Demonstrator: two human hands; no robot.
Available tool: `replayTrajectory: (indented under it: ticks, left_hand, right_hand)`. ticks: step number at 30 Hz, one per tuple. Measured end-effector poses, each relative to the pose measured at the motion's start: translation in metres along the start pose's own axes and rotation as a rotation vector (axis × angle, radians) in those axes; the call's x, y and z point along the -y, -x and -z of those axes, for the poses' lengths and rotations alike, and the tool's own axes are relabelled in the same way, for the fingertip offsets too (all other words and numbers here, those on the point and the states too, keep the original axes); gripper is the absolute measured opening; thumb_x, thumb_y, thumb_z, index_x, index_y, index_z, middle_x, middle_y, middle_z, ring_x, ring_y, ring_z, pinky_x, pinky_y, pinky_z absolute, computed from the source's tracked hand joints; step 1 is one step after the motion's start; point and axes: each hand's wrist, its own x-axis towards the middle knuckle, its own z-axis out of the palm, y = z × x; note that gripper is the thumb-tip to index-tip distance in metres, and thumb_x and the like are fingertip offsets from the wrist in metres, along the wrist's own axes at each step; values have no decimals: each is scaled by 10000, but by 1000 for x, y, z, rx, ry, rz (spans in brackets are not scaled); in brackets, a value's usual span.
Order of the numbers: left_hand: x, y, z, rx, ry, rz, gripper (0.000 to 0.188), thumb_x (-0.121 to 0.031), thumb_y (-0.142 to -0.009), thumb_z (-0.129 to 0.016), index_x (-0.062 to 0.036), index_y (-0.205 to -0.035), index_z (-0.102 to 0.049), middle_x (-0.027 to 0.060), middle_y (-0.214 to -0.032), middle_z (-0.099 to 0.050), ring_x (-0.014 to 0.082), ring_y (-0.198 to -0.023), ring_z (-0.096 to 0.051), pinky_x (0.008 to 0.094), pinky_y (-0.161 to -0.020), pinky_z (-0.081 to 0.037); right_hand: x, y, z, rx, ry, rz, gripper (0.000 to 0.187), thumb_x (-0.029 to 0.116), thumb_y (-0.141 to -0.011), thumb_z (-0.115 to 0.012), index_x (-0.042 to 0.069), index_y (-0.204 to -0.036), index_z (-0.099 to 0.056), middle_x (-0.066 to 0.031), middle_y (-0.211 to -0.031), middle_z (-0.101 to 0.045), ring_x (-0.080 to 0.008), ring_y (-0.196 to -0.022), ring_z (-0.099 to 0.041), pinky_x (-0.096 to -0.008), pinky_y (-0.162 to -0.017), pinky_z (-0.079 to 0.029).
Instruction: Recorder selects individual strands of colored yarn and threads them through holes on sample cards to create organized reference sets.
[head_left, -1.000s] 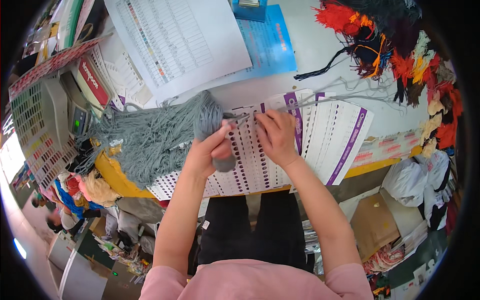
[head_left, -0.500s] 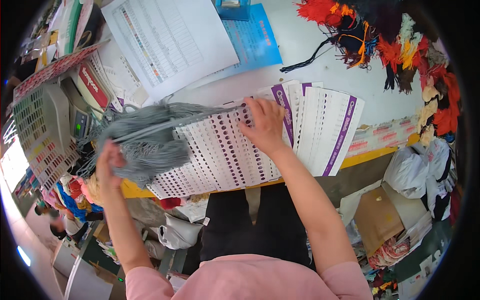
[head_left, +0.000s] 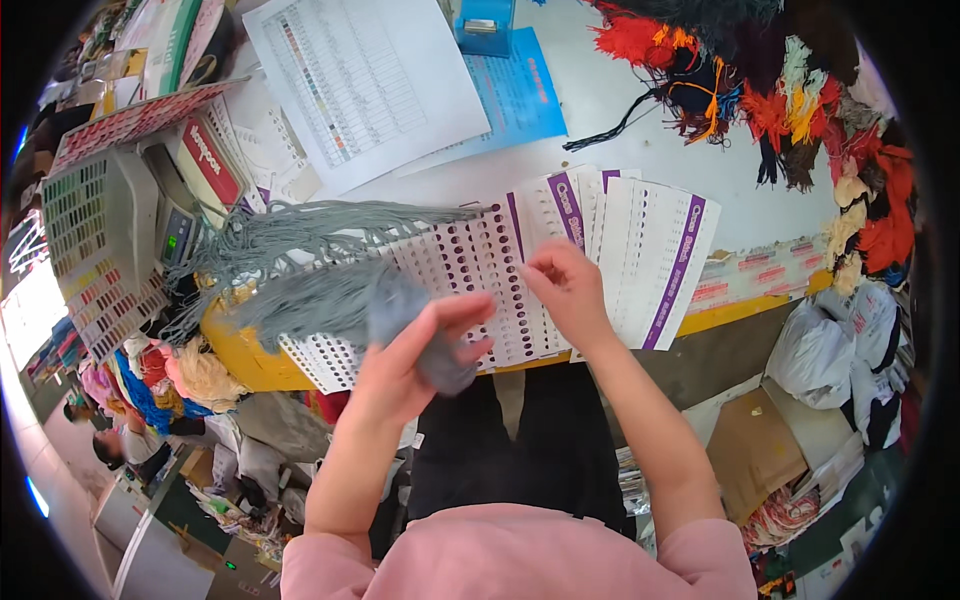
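Pink cloth of a shirt [head_left: 500, 550] fills the near edge, above black trousers [head_left: 465, 470] that reach up to the yellow front edge of the tabletop [head_left: 620, 130]. Just over that edge, the left hand [head_left: 405, 360] has its thumb and fingers curved around a grey thread bundle [head_left: 385, 295], gripping it; the bundle is blurred, one short end hanging beneath the fingers and the long part trailing left over the tabletop. Near it, the right hand [head_left: 572, 295] hovers above the cards, fingers bent in toward the thumb; whether they pinch anything cannot be told. White cards with rows of holes [head_left: 500, 320] lie fanned under both hands, some carrying purple strips. Beyond the bundle, loose grey strands [head_left: 330, 225] stretch from the left side to the upper edge of a card. At the left stands a scale [head_left: 178, 240] with a green-lit display. Farther back, a printed white sheet [head_left: 370, 90] overlaps a blue sheet [head_left: 520, 95], and a small blue holder [head_left: 485, 30] sits at the latter's top. Far right, red, black, orange and cream threads [head_left: 765, 110] lie heaped.
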Motion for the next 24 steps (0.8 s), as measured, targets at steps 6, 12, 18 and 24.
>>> replayTrajectory:
  ticks: [6, 12, 18, 24]
  left_hand:
    - [24, -35, -4, 128, -53, 113, 539, -382, -850, -320, 60, -1157, -351, 143, -1061, -478, 206, -938, -501, 345, -806, -412]
    - [27, -33, -7, 0, 62, 81, 416, -255, -832, -427, 58, -1106, -408, 127, -1008, -515, 183, -826, -540, 309, -746, -432]
    - [33, -37, -4, -33, -70, 69, 314, -149, -796, -464, 90, -1000, -477, 177, -991, -524, 225, -830, -551, 326, -722, -454]
    - [32, -37, -6, -63, -30, 22, 304, -154, -806, -452, 97, -971, -492, 188, -1027, -507, 242, -863, -538, 344, -742, -444]
  right_hand:
    - [39, 19, -1, 279, -587, -465, 70, 25, -732, -525, -16, -761, -575, -22, -634, -537, -66, -479, -467, -183, -440, -363]
    - [30, 24, 5, 201, -764, -527, 83, 31, -743, -509, -23, -740, -573, -37, -660, -550, -62, -481, -470, -175, -430, -362]
    - [33, 28, 12, 234, -872, -544, 102, 53, -760, -495, -21, -755, -566, -93, -844, -567, -60, -510, -504, -169, -437, -391]
    - [38, 26, 12, 250, -803, -610, 103, 50, -757, -501, -21, -793, -566, -101, -861, -565, -65, -512, -512, -169, -421, -396]
